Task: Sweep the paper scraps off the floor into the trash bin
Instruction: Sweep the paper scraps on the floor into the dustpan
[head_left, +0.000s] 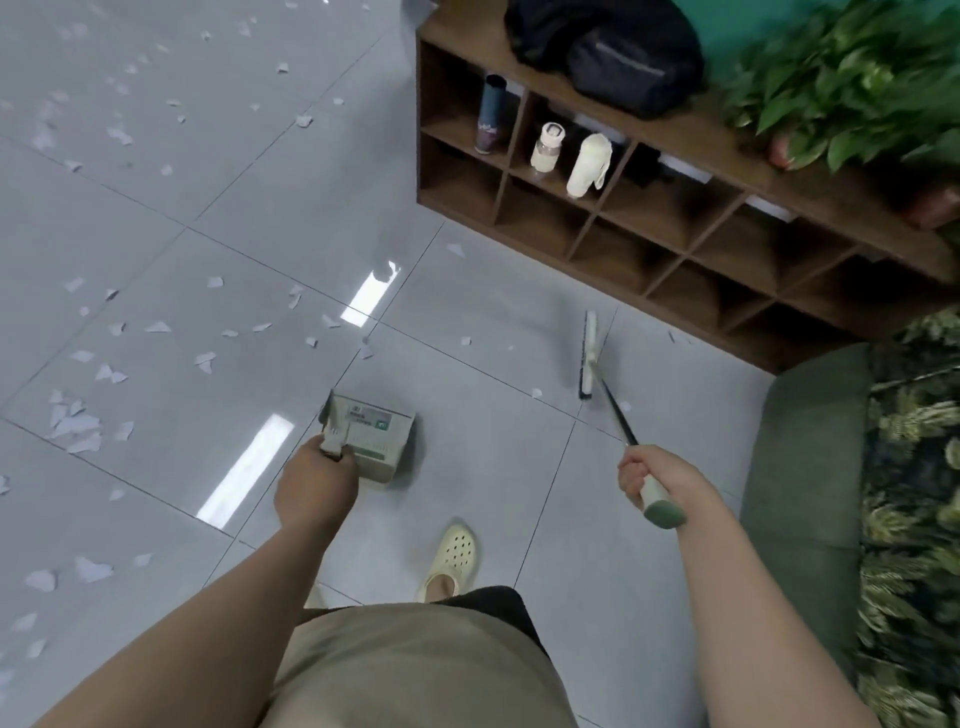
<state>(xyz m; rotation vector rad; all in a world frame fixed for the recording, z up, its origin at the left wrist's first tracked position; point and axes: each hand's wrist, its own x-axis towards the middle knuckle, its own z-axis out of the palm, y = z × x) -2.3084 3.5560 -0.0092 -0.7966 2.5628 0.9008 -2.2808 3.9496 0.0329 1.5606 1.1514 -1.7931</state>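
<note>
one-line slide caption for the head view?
Right hand grips broom, left hand holds dustpan; paper scraps litter grey floor.

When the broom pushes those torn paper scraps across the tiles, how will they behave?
The paper scraps look thin and flat, so they are probably very light and may flutter or scatter. The floor is glossy, so they should slide easily, though flat pieces might slip under the broom head.

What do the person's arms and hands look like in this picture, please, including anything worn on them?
Both arms are bare from the frame edge down to the wrists: no sleeves show. The left hand and right hand wear no gloves, and no watch, ring or bracelet can be seen. There are no markings or cables on them.
</note>
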